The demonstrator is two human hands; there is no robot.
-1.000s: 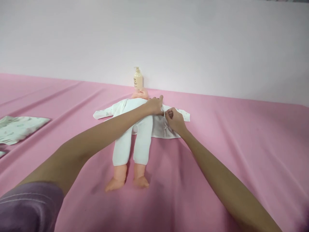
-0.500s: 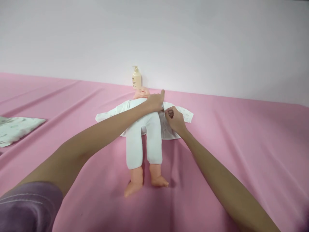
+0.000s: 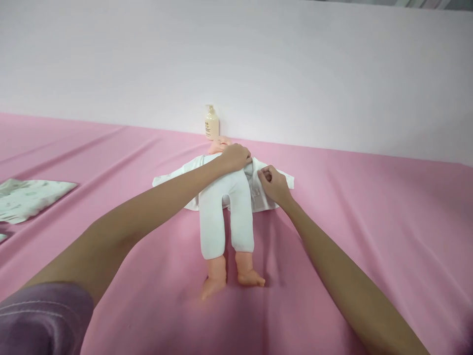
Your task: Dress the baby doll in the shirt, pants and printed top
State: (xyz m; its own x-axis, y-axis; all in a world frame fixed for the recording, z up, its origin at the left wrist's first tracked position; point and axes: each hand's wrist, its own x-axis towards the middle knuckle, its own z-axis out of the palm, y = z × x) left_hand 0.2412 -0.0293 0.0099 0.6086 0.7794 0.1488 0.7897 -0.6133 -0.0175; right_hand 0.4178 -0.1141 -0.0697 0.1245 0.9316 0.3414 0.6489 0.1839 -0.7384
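A baby doll [image 3: 226, 217] lies on its back in white clothing, legs toward me and feet bare. Beneath it a white patterned baby shirt [image 3: 260, 197] is spread, its sleeves out to both sides. My left hand [image 3: 236, 157] reaches across the doll's upper chest with its fingers curled at the doll's arm side; what they hold is hidden. On the shirt's right half, my right hand [image 3: 273, 183] has thumb and fingers pinched together at the cloth by the sleeve opening. My left forearm covers part of the doll's body.
A cream pump bottle [image 3: 212, 123] stands behind the doll's head, near the white wall [image 3: 295, 74]. Folded patterned cloth [image 3: 33, 197] lies at the far left. A pink sheet [image 3: 354, 222] with some creases covers the surface.
My left fingers have curled down, where one pointed up before. The right hand has shifted slightly right and down, and the shirt's right front looks more spread out.
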